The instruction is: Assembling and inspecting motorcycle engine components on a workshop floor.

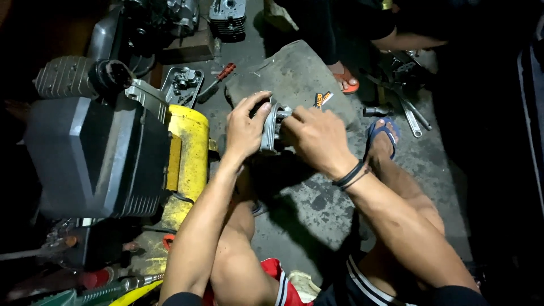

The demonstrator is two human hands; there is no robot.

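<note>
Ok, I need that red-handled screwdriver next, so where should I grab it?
Take the screwdriver by its red handle, coming from above on its upper-right end. It lies flat on the floor, slanted, its shaft running down-left toward the metal tray, so the handle is the free end.

Left side: my left hand (245, 131) is hemmed by the bulky yellow-and-black engine housing (113, 153).
Right side: bare grey concrete floor (430, 170) past my blue sandal (381, 133).
Ahead: steel wrenches (411, 116) and another person's orange-sandalled foot (345, 82).

left hand (245, 129): fingers curled, gripping | right hand (317, 137): fingertips pinching
</note>
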